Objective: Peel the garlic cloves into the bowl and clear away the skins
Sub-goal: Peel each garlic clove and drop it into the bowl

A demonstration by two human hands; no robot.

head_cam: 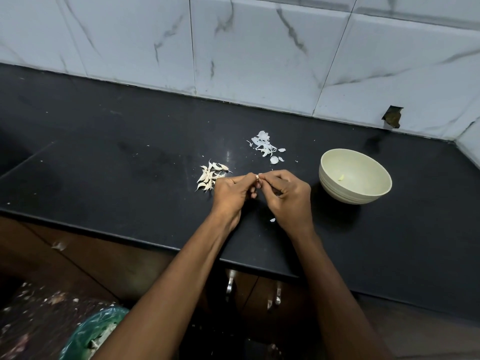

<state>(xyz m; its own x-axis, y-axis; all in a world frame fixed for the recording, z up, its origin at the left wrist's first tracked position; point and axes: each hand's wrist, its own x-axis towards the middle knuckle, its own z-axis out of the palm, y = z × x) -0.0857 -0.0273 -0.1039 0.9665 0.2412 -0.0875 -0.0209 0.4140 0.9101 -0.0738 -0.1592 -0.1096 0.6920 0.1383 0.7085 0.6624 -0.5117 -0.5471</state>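
At the centre of the frame I pinch one garlic clove (257, 177) between the fingertips of my left hand (232, 194) and my right hand (288, 195), both curled in over it above the black counter (109, 162). The clove is mostly hidden, so I cannot tell how much skin is on it. Just left of my left hand lies the pile of unpeeled cloves (211, 175), touching my knuckles or nearly so. Above my hands sits a scatter of white skins (265, 146). At right of centre stands the pale bowl (335, 175), with what looks like one peeled piece (341, 177) inside. A green-bagged bin (96, 331) shows at lower left.
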